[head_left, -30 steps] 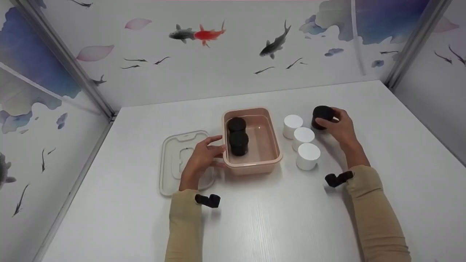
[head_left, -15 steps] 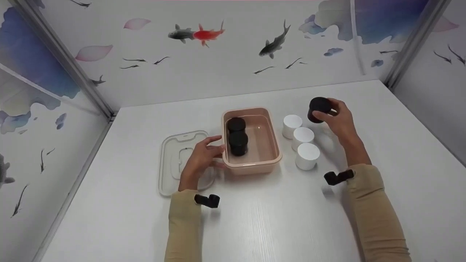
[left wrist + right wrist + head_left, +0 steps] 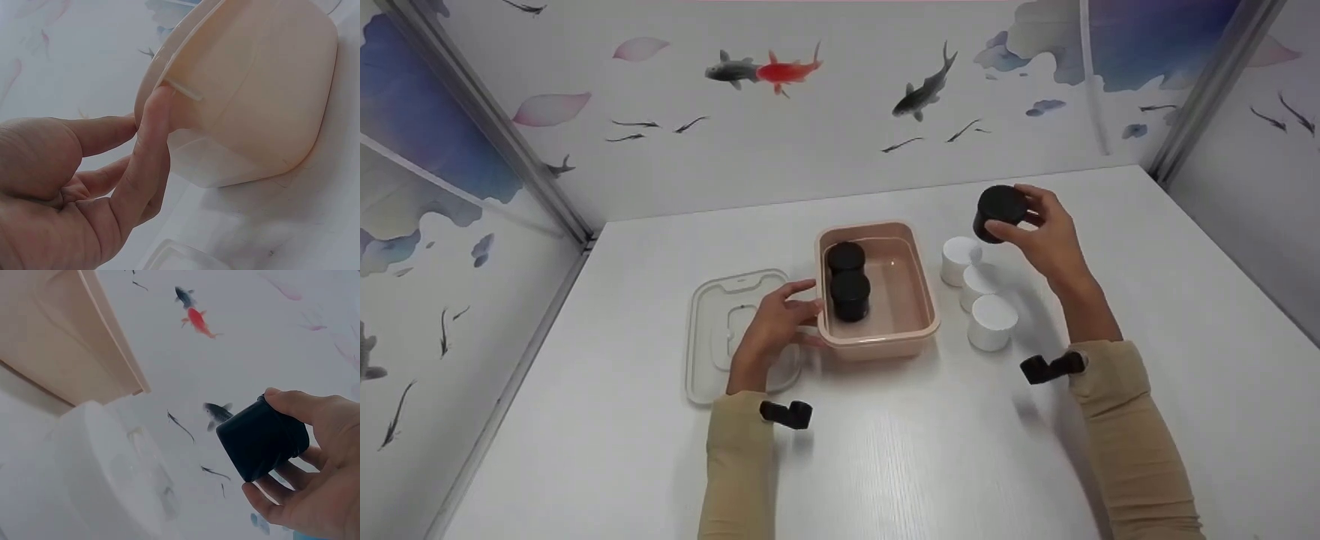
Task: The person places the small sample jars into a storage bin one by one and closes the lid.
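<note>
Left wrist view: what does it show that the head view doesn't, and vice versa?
Left wrist only: a pale strip on the outer wall of the pink box, just below its rim.

Head only: the right hand holding a black jar, two more black jars inside the box, and three white jars.

Both: the left hand touching the box.

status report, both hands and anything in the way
Right hand holding black jar aloft. Left hand on pink box, two black jars inside. Three white jars right beside box, possibly in the way.
</note>
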Tool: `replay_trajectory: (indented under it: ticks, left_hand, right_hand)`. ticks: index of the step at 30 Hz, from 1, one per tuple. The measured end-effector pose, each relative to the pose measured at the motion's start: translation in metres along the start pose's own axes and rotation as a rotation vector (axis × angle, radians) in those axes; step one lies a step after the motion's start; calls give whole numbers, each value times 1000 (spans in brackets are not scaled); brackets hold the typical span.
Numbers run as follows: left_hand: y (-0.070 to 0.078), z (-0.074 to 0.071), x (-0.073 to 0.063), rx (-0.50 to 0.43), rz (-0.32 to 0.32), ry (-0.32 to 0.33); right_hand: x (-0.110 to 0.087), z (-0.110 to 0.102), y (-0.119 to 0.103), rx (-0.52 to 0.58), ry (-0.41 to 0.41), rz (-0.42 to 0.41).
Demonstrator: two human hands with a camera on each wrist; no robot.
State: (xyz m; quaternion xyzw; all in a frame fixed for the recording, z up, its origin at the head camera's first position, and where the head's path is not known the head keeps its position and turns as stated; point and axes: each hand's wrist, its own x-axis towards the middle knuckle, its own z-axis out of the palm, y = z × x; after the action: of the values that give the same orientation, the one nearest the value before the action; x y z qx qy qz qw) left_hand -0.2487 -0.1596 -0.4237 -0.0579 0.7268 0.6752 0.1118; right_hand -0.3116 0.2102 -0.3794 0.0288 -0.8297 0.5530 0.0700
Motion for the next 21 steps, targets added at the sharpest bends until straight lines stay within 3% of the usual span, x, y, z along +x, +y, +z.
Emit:
replay_trajectory:
  ticks: [7,21]
  left_hand:
    - [0,0,0,-7,-3,-7]
    - [1,-1,-2,16,-22,3]
  right_hand:
    - [-10,9,-20,16,1,-24]
    - [-26,41,-44,-17,-189,-39]
